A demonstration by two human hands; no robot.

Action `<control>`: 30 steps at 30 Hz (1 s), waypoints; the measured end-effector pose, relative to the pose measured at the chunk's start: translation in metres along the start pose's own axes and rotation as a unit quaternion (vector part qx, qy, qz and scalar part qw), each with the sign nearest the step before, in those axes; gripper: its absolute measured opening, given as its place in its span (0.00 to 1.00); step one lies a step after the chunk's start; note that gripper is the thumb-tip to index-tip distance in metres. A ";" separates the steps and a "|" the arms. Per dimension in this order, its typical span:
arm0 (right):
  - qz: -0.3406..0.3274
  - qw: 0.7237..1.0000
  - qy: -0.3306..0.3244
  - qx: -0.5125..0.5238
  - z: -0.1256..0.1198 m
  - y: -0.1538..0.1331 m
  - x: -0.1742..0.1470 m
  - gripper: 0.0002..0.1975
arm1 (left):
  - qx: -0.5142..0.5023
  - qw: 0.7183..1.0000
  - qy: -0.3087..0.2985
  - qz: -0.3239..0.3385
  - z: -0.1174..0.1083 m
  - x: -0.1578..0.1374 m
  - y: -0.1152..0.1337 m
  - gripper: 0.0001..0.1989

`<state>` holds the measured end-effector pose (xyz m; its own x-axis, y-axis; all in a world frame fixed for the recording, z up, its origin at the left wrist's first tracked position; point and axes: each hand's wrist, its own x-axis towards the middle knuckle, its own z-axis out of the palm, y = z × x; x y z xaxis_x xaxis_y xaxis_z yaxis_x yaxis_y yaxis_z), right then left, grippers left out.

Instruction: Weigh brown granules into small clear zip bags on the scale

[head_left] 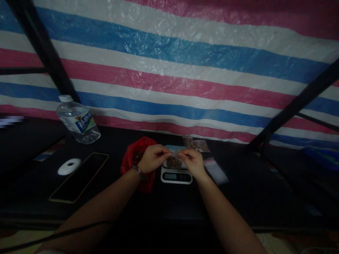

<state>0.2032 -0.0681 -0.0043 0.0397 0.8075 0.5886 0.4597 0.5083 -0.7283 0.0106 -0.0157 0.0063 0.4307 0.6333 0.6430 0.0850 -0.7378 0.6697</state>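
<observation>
Resting on the dark table (238, 197), just right of the red bag (137, 148) and above the small scale (176, 174): a clear little bag (174, 160) of brown bits, pinched at its top edge by left hand (153, 157) and right hand (193, 161), fingertips closed on the strip. Likely light, limp and slippery, so best held at the two top corners; mouth upward, long axis left to right.
</observation>
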 end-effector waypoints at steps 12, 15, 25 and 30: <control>-0.011 1.000 -0.001 0.009 0.002 -0.008 -0.003 0.06 | -0.001 1.000 0.015 0.015 0.006 -0.007 0.007 0.09; 0.013 0.997 -0.074 0.003 0.004 -0.009 -0.002 0.13 | -0.003 0.997 0.070 0.009 0.007 -0.008 0.003 0.09; 0.163 0.938 0.301 -0.050 -0.094 0.079 0.024 0.22 | -0.014 0.997 0.058 -0.055 0.008 -0.013 -0.019 0.17; 0.283 0.883 0.314 -0.203 -0.148 0.131 0.008 0.29 | 0.018 0.998 0.027 -0.052 0.006 -0.013 -0.018 0.18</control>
<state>0.3948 -0.0396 -0.0426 0.7901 0.5080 0.3430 0.4847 -0.1754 -0.8569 0.0091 -0.0119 -0.0163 0.3687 0.7173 0.5912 0.1584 -0.6751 0.7205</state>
